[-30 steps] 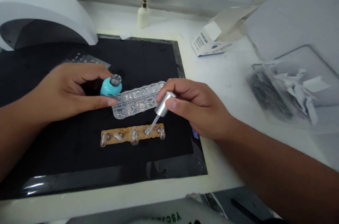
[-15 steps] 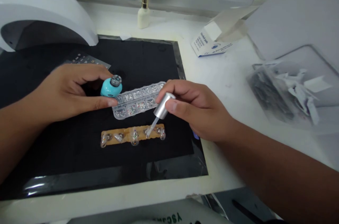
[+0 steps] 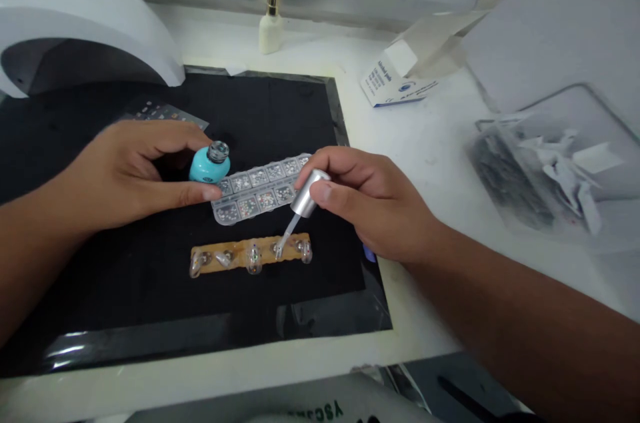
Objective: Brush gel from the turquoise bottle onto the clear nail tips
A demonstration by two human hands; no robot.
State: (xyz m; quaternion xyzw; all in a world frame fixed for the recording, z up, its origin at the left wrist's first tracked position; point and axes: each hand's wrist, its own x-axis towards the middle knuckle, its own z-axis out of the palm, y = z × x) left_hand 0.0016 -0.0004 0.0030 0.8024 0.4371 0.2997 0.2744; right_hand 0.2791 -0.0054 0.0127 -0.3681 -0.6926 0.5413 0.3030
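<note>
My left hand [image 3: 150, 166] grips a turquoise nail polish bottle [image 3: 206, 166], uncapped and tilted a little, between thumb and fingers. Pinched in my right hand [image 3: 367, 200] is the silver cap of a nail polish brush [image 3: 306, 193]; its tip points down at the fourth piece from the left on a tan strip [image 3: 265, 264]. Several clear artificial nails [image 3: 254, 258] with small stones sit along that strip. Behind it lies a clear rhinestone case [image 3: 257, 190] with compartments of tiny gems, its right end partly hidden by my right fingers.
A white arched nail lamp [image 3: 100, 16] stands at the back left, near a sheet of small decals [image 3: 173, 115]. Behind the black mat [image 3: 260, 110] is a cream bottle with a gold cap [image 3: 271, 26]. An alcohol pads box [image 3: 395, 80] and a clear bag of white scraps [image 3: 550, 170] are right.
The brush in my right hand has shifted slightly left and its tip sits more upright over the fourth nail. My left hand and the bottle stay nearly still.
</note>
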